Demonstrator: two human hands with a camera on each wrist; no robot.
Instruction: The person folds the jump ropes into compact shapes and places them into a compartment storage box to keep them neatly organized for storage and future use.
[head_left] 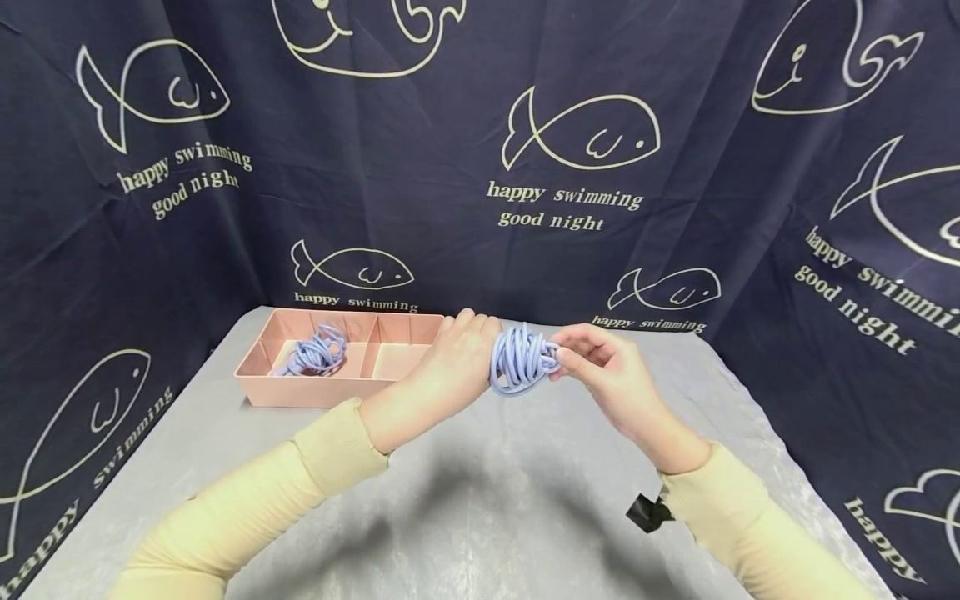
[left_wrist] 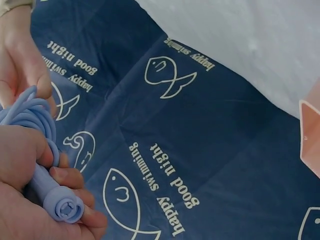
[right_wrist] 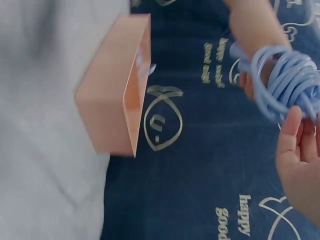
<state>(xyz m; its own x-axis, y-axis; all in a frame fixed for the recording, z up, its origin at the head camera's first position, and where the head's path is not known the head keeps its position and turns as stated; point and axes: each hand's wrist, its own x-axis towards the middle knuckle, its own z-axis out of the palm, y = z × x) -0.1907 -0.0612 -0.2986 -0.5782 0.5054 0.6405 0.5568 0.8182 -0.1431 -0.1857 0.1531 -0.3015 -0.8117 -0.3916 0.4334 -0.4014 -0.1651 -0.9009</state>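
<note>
A light-blue jump rope point(head_left: 517, 360), wound into a tight bundle of loops, is held up between both hands above the table. My left hand point(head_left: 463, 354) grips its handle point(left_wrist: 47, 190), whose round hollow end pokes out of the fist in the left wrist view. On the other side, my right hand point(head_left: 611, 371) pinches the loops at the bundle's right end between thumb and fingers. The coils point(right_wrist: 295, 82) also show in the right wrist view, just above the right fingertips.
Behind the left forearm stands a pink box point(head_left: 300, 393) with a divider. A second light-blue coiled bundle point(head_left: 318, 354) lies in its left compartment. A grey cloth covers the table point(head_left: 480, 517), and a dark fish-print curtain point(head_left: 450, 167) hangs around it. Something black point(head_left: 647, 512) sticks out by the right sleeve.
</note>
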